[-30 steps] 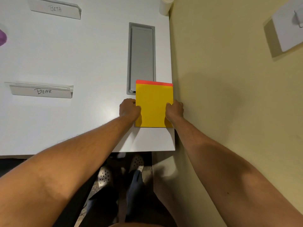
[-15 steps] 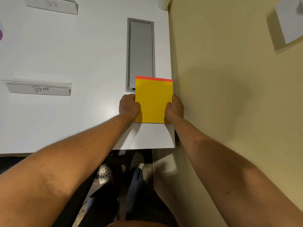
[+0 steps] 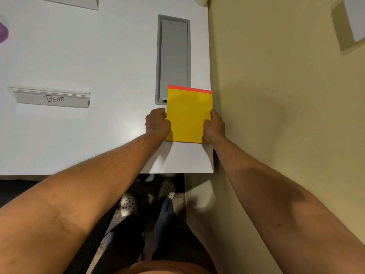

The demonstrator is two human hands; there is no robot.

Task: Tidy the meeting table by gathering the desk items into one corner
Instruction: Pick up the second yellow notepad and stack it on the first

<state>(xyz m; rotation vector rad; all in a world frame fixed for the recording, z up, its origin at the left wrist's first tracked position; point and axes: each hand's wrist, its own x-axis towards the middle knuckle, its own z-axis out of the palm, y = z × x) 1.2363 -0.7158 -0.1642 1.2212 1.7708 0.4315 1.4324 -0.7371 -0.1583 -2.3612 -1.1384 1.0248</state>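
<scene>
Your left hand and right hand each grip a side edge of the yellow pad, fingers curled round it. The pad sits at the table's near right corner, its far left corner overlapping the grey cable hatch. A "BEAR" nameplate stands well to the left.

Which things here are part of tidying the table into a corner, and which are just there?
Part of the job: yellow pad, held by left hand and right hand; name cards; purple object.
Just there: cable hatch; wall.
</scene>
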